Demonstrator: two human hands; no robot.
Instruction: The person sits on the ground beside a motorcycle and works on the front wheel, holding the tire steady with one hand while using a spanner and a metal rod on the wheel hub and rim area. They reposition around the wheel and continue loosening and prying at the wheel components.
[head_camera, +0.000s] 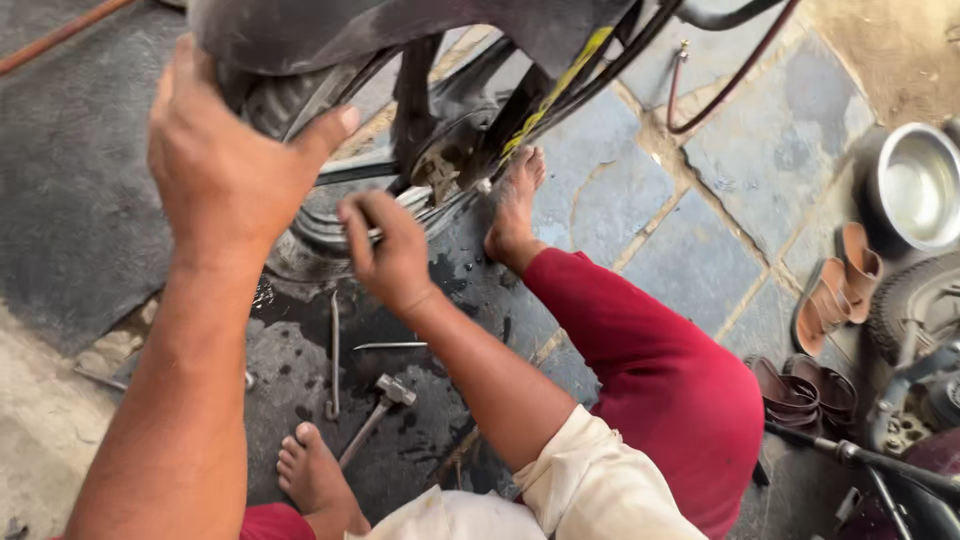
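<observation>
My left hand (222, 165) grips the black tyre (275, 100) of a raised two-wheeler wheel, thumb pointing right. My right hand (388, 250) is closed around a thin metal lever (415, 200) pushed in at the wheel rim (325, 230) just below the tyre. My bare feet (515, 205) rest on the oily ground on either side, and my red trouser leg (650, 360) stretches out to the right.
On the dark stained ground lie a hammer (375, 412), a long metal rod (333, 355) and a thin bar (390, 346). Brown sandals (835, 290), a steel bowl (920, 185) and another vehicle's parts (915, 400) sit at the right. Hoses (700, 85) hang above the stone slabs.
</observation>
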